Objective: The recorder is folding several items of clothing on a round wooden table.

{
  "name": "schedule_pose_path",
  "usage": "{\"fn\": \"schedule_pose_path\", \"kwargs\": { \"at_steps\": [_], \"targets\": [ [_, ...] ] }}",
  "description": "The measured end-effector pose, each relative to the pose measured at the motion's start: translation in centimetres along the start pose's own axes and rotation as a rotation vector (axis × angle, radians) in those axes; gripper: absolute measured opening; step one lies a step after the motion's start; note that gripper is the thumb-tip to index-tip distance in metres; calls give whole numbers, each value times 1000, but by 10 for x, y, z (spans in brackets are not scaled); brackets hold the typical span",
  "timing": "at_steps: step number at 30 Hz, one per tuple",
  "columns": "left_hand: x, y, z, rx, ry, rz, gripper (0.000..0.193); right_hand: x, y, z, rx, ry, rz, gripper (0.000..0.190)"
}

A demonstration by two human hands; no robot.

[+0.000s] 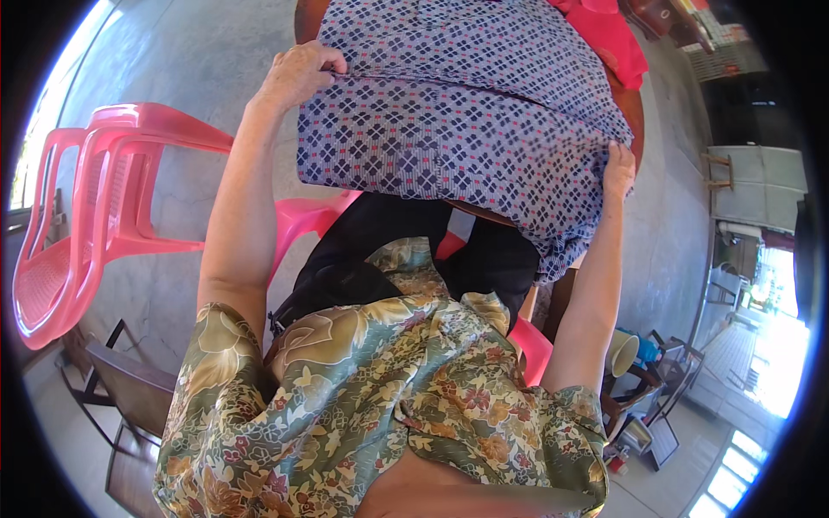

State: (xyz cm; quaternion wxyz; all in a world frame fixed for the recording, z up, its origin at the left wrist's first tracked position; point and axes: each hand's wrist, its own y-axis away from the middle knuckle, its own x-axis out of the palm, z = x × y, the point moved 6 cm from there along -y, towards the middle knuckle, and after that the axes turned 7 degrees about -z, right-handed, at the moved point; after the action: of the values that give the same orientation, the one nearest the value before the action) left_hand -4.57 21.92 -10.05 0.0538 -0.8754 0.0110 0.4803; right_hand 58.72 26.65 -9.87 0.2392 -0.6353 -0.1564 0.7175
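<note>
A patterned cloth (pixel 447 123), grey-blue with dark clover-like figures and small red marks, lies over a round wooden table (pixel 638 116) in front of me. A long fold or edge crosses it from side to side. My left hand (pixel 295 74) pinches the cloth at the left end of that fold, thumb and fingers closed together. At the cloth's right edge my right hand (pixel 620 169) grips the fabric, which bunches below the hand; the fingertips are partly hidden. The near part of the cloth hangs over the table's front edge above my lap.
Red fabric (pixel 615 48) lies at the table's far right. Pink plastic chairs (pixel 97 194) stand at the left, with a dark chair (pixel 129 382) below them. I sit on a pink seat (pixel 534 353). Chairs and a beige container (pixel 622 353) are at the lower right.
</note>
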Motion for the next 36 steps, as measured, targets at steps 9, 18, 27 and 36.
{"fn": "schedule_pose_path", "kwargs": {
  "at_steps": [9,18,27,36],
  "targets": [
    [-5,4,21,-26,-94,-87,16,-28,14,32,24,262,57,22],
    [-3,16,51,-465,62,-64,36,-67,10,167,-512,-147,13,30],
    [-25,13,15,-160,29,-400,13,-39,28,260,-734,-272,135,25],
    [-27,9,38,-177,776,-583,8,-44,33,263,-684,-223,-110,17]
  ]
}}
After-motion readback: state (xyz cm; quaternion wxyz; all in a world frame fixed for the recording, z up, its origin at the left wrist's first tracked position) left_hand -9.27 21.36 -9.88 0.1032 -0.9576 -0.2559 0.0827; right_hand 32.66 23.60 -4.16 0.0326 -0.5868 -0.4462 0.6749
